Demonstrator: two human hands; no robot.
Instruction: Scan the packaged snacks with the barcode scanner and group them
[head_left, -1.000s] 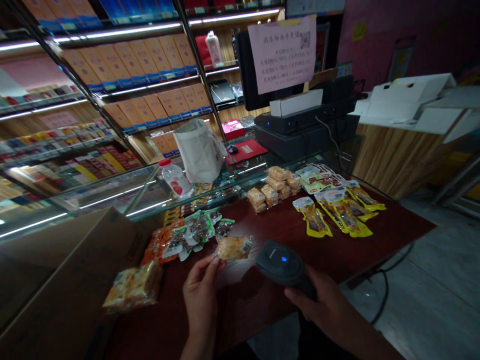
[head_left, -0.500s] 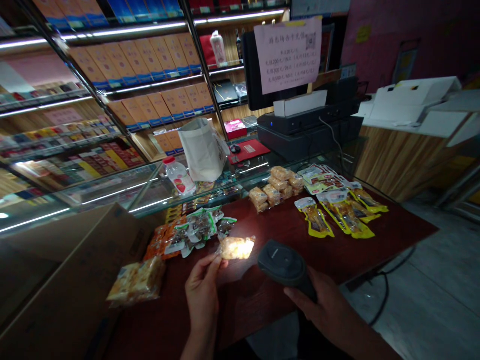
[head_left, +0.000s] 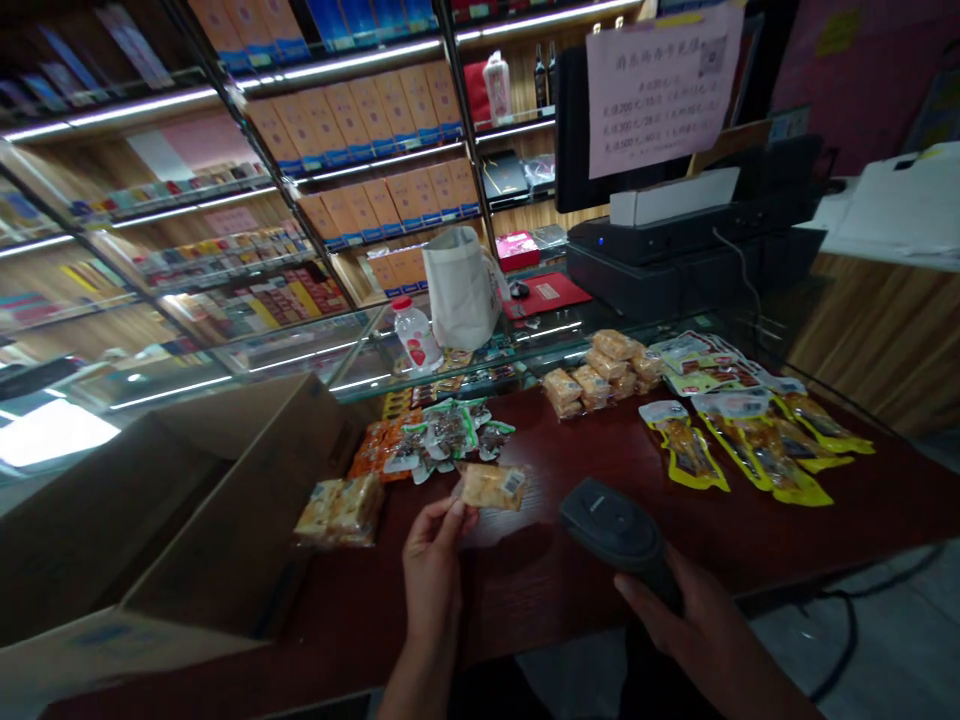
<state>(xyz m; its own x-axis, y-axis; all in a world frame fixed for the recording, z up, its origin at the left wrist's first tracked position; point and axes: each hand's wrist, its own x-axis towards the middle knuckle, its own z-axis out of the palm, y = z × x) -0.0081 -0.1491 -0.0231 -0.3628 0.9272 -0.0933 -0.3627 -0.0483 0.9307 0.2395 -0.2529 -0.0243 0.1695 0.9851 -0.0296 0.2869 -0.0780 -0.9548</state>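
- Both hands reach in over the tabletop's (head_left: 352, 610) near edge, well apart from each other.
- The right hand (head_left: 686, 605) is wrapped around the handle of a dark handheld scanner (head_left: 615, 525), whose head appears to face left towards the other hand.
- The left hand (head_left: 435, 550) pinches the left end of a small wrapped snack (head_left: 484, 487), held between the near edge and the middle of the tabletop.
- Its barcode label (head_left: 514, 483) is at the free end, clear of the fingers; that grip seems well chosen. Holding the wrapper taut and tilting the label squarely to the scanner's nose should limit glare and creases.
- A gap separates scanner and snack; small changes of distance or angle would probably serve better than pressing them together.
- Leftward, an open cardboard box (head_left: 217, 530) stands near the left end, two wrapped snacks (head_left: 341, 510) beside it.
- Further in, green-edged packets (head_left: 450, 435) lie left, yellow-edged pouches (head_left: 686, 450) right.
- Similar wrapped snacks are piled (head_left: 615, 365) by the far edge.
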